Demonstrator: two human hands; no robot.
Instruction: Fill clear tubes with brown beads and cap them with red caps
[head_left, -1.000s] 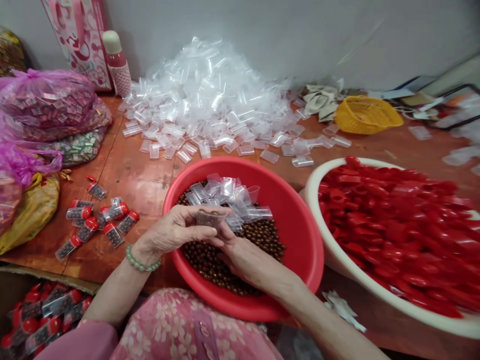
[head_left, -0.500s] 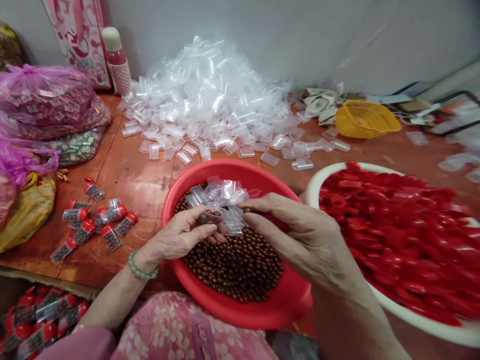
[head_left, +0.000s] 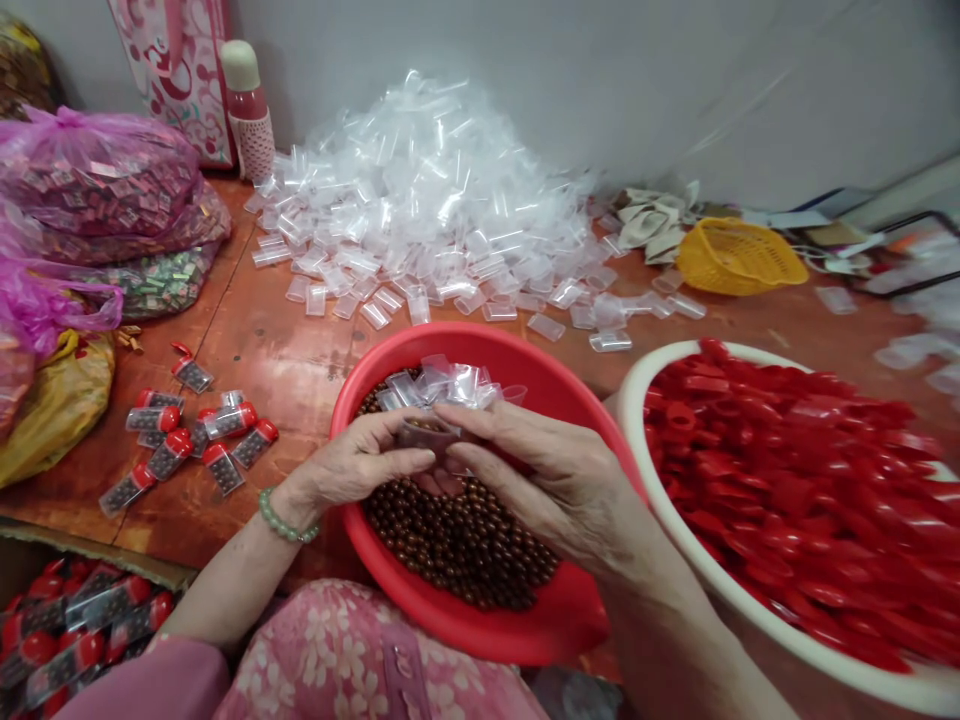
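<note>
My left hand (head_left: 352, 462) pinches a small clear plastic container (head_left: 427, 436) by its side, mouth up, with brown balls showing inside. Curled against the container's right side is my right hand (head_left: 559, 470), its fingertips close together; anything between them is hidden. Both hands are above a red basin (head_left: 577, 385). In the basin lie many shiny brown balls (head_left: 457, 545) and, on top of them towards the back, a small heap of clear containers (head_left: 469, 382).
A white tub (head_left: 637, 410) of red caps (head_left: 780, 480) stands at right. Clear containers (head_left: 442, 200) are piled behind, beside a yellow basket (head_left: 739, 258). At left lie filled, red-capped containers (head_left: 225, 420) and tied plastic bags (head_left: 97, 190); a box of filled ones (head_left: 82, 620) sits below.
My right hand has moved left, from holding a brown ball beside the container to the container's mouth. That ball no longer shows. My left hand still holds the container.
</note>
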